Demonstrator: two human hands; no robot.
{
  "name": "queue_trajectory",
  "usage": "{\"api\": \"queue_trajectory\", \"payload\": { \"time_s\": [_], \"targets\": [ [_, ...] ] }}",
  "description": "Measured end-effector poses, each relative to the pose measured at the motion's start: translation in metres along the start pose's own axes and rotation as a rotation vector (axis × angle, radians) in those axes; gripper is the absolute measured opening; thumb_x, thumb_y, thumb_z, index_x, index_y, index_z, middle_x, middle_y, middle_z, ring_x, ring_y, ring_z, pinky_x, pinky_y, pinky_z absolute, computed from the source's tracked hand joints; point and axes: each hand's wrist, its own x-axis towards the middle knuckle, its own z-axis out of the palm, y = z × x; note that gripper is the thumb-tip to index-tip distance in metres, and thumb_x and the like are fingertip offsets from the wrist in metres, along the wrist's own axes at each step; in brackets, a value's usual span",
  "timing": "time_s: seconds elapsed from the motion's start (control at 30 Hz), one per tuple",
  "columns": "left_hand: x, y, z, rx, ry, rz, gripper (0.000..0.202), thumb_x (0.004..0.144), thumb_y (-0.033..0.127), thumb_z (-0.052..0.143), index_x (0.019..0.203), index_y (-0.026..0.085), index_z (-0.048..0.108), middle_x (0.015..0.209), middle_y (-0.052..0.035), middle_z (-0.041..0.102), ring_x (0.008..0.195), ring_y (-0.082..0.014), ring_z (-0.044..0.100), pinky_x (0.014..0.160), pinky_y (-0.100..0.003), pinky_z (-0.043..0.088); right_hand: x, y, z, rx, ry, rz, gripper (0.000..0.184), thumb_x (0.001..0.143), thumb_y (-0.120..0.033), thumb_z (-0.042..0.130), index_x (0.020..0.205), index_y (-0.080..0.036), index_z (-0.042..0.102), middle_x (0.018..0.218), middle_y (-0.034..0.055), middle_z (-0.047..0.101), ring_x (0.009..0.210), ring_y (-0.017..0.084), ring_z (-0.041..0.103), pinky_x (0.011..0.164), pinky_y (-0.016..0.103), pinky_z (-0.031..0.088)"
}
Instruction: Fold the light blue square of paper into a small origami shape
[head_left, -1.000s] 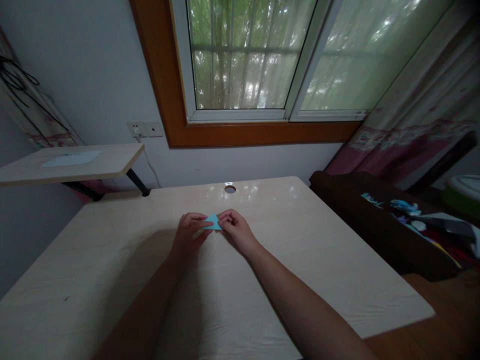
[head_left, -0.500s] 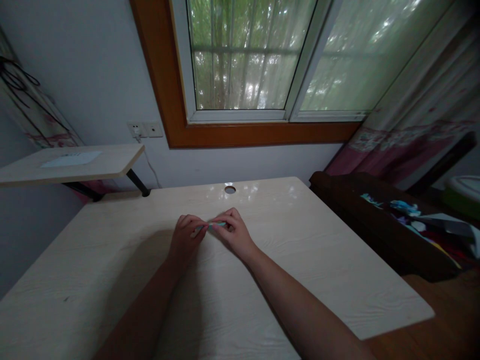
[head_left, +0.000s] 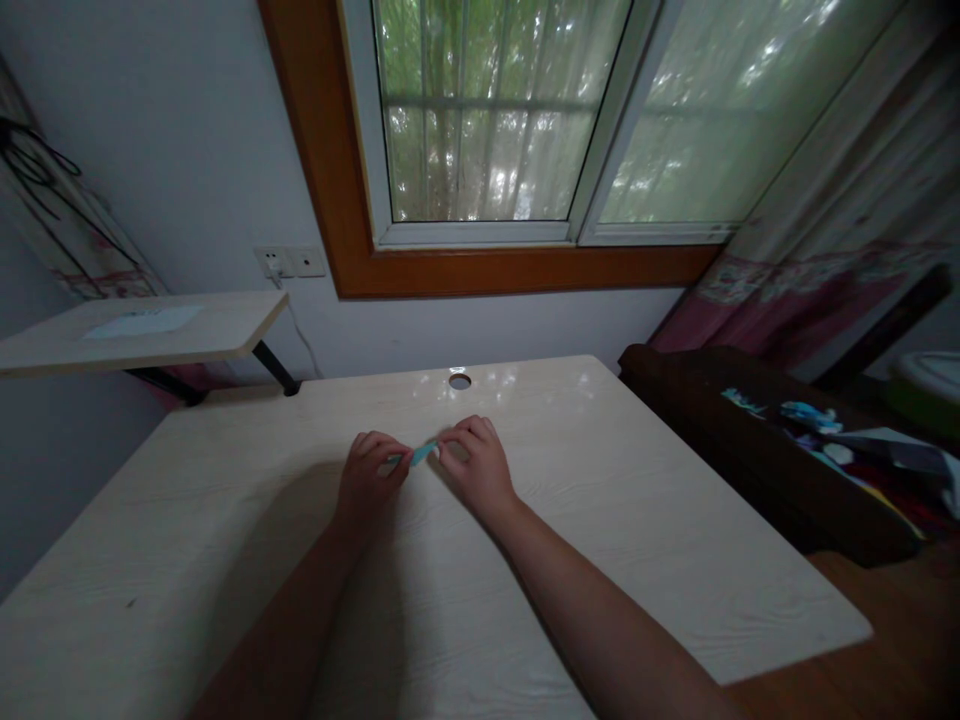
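The left hand is pinching a turquoise piece, the right hand is gripping its right tip — it's slanting between them over the tabletop!

Dim daylight comes through the window; glare speckles the desk, a soft shadow darkens its left, and edges stretch.

over the table, the left hand pinches one end of a small blue-green paper, and the right hand has its fingertips on the other end. near the table's far edge is a round hole. a shelf stands at its far left, a window beyond it.
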Motion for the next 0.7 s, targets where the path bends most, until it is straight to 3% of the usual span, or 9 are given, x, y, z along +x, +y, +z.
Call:
{"api": "queue_trajectory", "payload": {
  "time_s": [0.1,0.2,0.3,0.4,0.47,0.7],
  "targets": [
    [0.0,-0.001,-0.002,-0.011,0.006,-0.068,0.006,0.084,0.024,0.065,0.08,0.021,0.067,0.081,-0.0035,0.063,0.08,-0.0183,0.056,0.074,-0.031,0.046,0.002,0.007,-0.002,0.003,0.106,0.125,0.003,0.081,-0.019,0.066,0.081,-0.021,0.068,0.084,0.005,0.057,0.087,0.022,0.053,0.08,0.036,0.044],
    [0.001,0.0,-0.003,-0.02,0.001,-0.12,0.008,0.084,0.025,0.064,0.079,0.021,0.067,0.081,-0.0035,0.063,0.08,-0.0181,0.056,0.073,-0.031,0.046,0.002,0.008,-0.001,0.091,0.11,0.161,0.006,0.084,-0.022,0.064,0.087,-0.021,0.068,0.088,0.0056,0.058,0.087,0.021,0.055,0.078,0.035,0.045],
    [0.001,0.001,-0.002,-0.046,-0.022,-0.115,0.008,0.084,0.025,0.063,0.08,0.021,0.067,0.082,-0.0037,0.063,0.082,-0.0183,0.056,0.074,-0.031,0.047,0.0,0.001,0.002,0.188,-0.016,0.079,0.018,0.084,-0.027,0.066,0.102,-0.023,0.068,0.097,0.007,0.061,0.091,0.021,0.055,0.081,0.035,0.045],
    [0.001,0.001,-0.001,-0.071,-0.025,-0.092,0.006,0.084,0.025,0.064,0.08,0.021,0.067,0.081,-0.0037,0.063,0.081,-0.0182,0.057,0.074,-0.031,0.047,-0.002,-0.005,0.005,0.212,-0.179,-0.003,0.013,0.088,-0.03,0.063,0.098,-0.024,0.07,0.091,0.0064,0.065,0.091,0.022,0.056,0.085,0.037,0.043],
    [0.001,0.001,0.0,-0.079,-0.018,-0.087,0.006,0.083,0.025,0.064,0.08,0.021,0.067,0.08,-0.0036,0.063,0.079,-0.018,0.057,0.072,-0.031,0.047,-0.002,-0.006,0.005,0.209,-0.218,-0.015,0.014,0.091,-0.03,0.059,0.093,-0.024,0.071,0.086,0.006,0.066,0.088,0.022,0.055,0.084,0.038,0.043],
    [0.003,-0.008,-0.002,-0.115,0.008,-0.236,0.013,0.085,0.029,0.061,0.079,0.019,0.066,0.084,-0.0028,0.061,0.072,-0.0141,0.056,0.066,-0.026,0.049,0.0,0.002,0.002,0.246,-0.048,0.12,0.016,0.09,-0.03,0.058,0.085,-0.021,0.07,0.083,0.0054,0.063,0.083,0.02,0.056,0.077,0.033,0.043]
  ]
}}
